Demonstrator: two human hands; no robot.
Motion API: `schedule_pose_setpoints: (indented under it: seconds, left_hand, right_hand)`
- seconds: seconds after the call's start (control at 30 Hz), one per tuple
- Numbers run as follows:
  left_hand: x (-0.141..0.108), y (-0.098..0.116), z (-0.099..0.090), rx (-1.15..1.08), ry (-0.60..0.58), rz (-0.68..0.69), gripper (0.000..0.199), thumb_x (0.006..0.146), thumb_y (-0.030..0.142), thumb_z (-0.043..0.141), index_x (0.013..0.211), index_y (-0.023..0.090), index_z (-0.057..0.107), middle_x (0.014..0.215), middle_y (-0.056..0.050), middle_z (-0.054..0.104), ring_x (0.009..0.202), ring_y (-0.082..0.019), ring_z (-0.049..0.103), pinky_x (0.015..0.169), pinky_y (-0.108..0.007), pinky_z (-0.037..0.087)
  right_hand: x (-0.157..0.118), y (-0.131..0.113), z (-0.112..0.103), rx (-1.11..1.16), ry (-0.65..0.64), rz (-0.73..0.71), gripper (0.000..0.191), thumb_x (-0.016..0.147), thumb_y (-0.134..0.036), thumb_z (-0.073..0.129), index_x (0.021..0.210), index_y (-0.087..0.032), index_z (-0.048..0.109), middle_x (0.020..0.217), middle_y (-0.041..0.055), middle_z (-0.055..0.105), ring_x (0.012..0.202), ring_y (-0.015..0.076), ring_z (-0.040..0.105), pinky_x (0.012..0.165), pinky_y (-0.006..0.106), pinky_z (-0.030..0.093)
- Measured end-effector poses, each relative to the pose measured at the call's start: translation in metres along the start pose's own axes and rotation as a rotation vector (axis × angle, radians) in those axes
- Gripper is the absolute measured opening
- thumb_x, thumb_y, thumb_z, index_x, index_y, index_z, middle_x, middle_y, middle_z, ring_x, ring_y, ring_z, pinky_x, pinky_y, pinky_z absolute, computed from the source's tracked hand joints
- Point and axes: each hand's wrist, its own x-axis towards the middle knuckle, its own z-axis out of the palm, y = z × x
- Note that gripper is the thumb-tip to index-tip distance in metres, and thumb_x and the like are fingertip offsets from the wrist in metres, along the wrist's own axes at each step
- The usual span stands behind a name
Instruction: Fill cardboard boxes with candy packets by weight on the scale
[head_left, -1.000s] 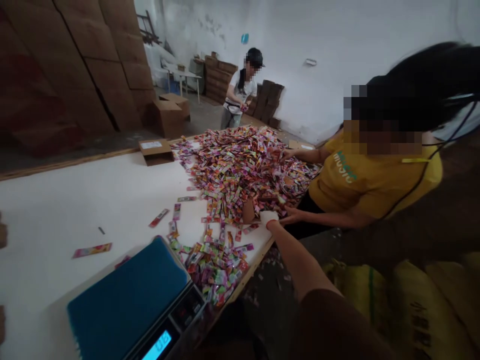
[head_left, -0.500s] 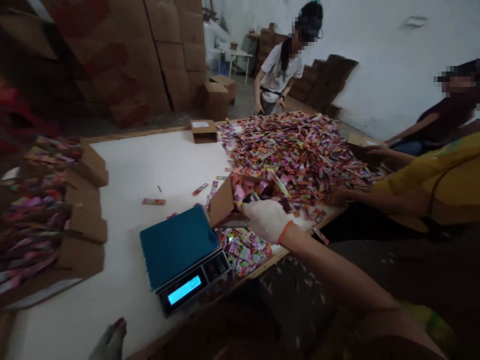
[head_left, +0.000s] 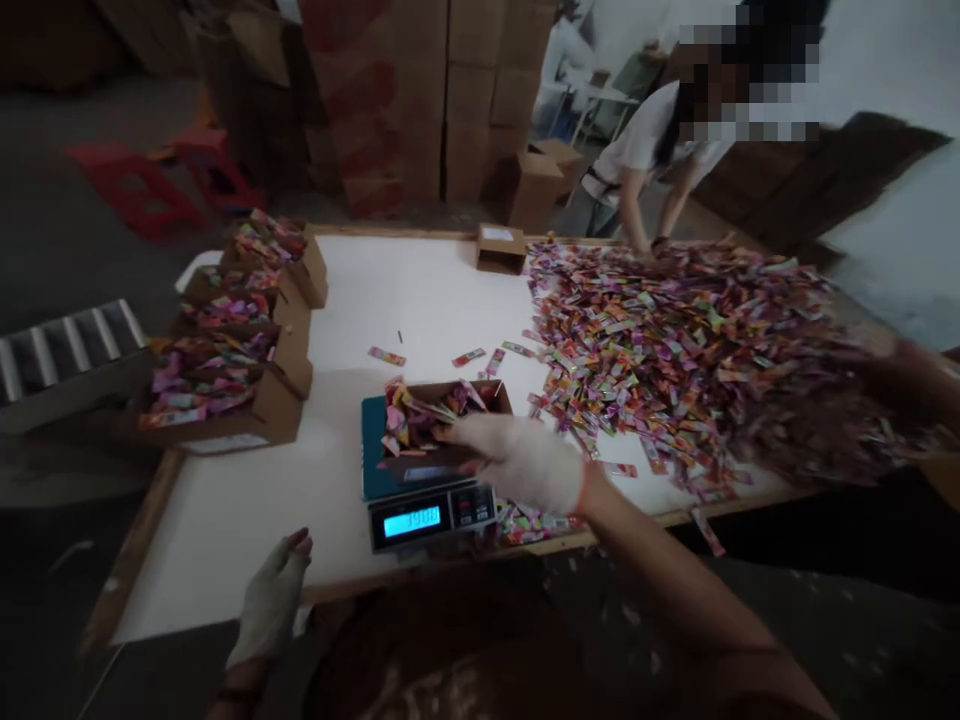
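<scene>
My right hand (head_left: 525, 462), in a white glove, grips the front right wall of a small cardboard box (head_left: 499, 398). Colourful slim packets (head_left: 409, 420) fill the box, which rests on the blue-green plate of a digital scale (head_left: 369, 450). The scale's lit display (head_left: 412, 521) shows a reading that looks like 390.0. My left hand (head_left: 274, 590), also gloved but with bare fingertips, hovers by the near table edge, left of the scale. Its fingers are curled together with nothing visible in them.
A large heap of packets (head_left: 675, 340) covers the table's right side, where a co-worker (head_left: 637, 170) reaches in. Another person's arm (head_left: 915, 360) enters from the right. Filled boxes (head_left: 289, 340) line the left edge. A small box (head_left: 500, 248) stands at the back.
My right hand has brought the box of packets leftward from beside the heap onto the scale, whose reading has risen. The view has swung right-to-left, showing more of the left side.
</scene>
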Motion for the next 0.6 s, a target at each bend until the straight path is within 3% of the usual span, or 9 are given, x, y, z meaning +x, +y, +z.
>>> schedule_pose_setpoints:
  seconds: [0.1, 0.2, 0.4, 0.5, 0.6]
  left_hand:
    - [-0.007, 0.015, -0.002, -0.226, -0.014, -0.123, 0.083, 0.054, 0.073, 0.072, 0.116, 0.019, 0.075, 0.114, -0.017, 0.082, 0.122, -0.041, 0.076, 0.116, -0.057, 0.058]
    - [-0.006, 0.053, -0.005, -0.371, 0.015, -0.050, 0.075, 0.053, 0.068, 0.080, 0.109, 0.019, 0.073, 0.107, -0.013, 0.078, 0.116, -0.037, 0.075, 0.112, -0.055, 0.059]
    - [-0.009, 0.146, -0.012, -0.452, 0.030, 0.210, 0.073, 0.060, 0.067, 0.086, 0.114, 0.018, 0.078, 0.110, -0.011, 0.078, 0.113, -0.032, 0.074, 0.120, -0.057, 0.054]
    - [-0.013, 0.171, -0.010, -0.433, -0.008, 0.312, 0.077, 0.065, 0.071, 0.083, 0.120, 0.016, 0.081, 0.114, -0.012, 0.080, 0.115, -0.033, 0.076, 0.119, -0.055, 0.055]
    - [-0.014, 0.181, 0.000, -0.409, -0.049, 0.374, 0.082, 0.071, 0.073, 0.082, 0.128, 0.014, 0.081, 0.118, -0.014, 0.082, 0.114, -0.033, 0.077, 0.119, -0.056, 0.057]
  right_hand:
    - [-0.027, 0.031, -0.023, 0.244, 0.282, 0.059, 0.036, 0.094, -0.013, 0.068, 0.128, -0.021, 0.076, 0.111, 0.0046, 0.080, 0.086, 0.0156, 0.075, 0.081, 0.029, 0.064]
    - [-0.027, 0.043, -0.023, 0.301, 0.416, 0.069, 0.057, 0.089, -0.018, 0.075, 0.146, -0.021, 0.068, 0.121, 0.0081, 0.072, 0.080, 0.0145, 0.066, 0.074, 0.031, 0.062]
    - [0.008, 0.019, -0.014, 0.285, 0.426, 0.042, 0.078, 0.090, -0.025, 0.082, 0.162, -0.018, 0.054, 0.142, 0.0154, 0.061, 0.102, 0.0222, 0.068, 0.093, 0.045, 0.068]
    - [0.025, 0.006, -0.013, 0.208, 0.386, 0.050, 0.078, 0.090, -0.028, 0.085, 0.163, -0.020, 0.056, 0.144, 0.0153, 0.063, 0.117, 0.0284, 0.068, 0.104, 0.049, 0.066]
    - [0.040, -0.006, -0.007, 0.136, 0.278, 0.082, 0.076, 0.092, -0.033, 0.086, 0.162, -0.022, 0.059, 0.147, 0.0150, 0.065, 0.122, 0.0306, 0.069, 0.107, 0.049, 0.064]
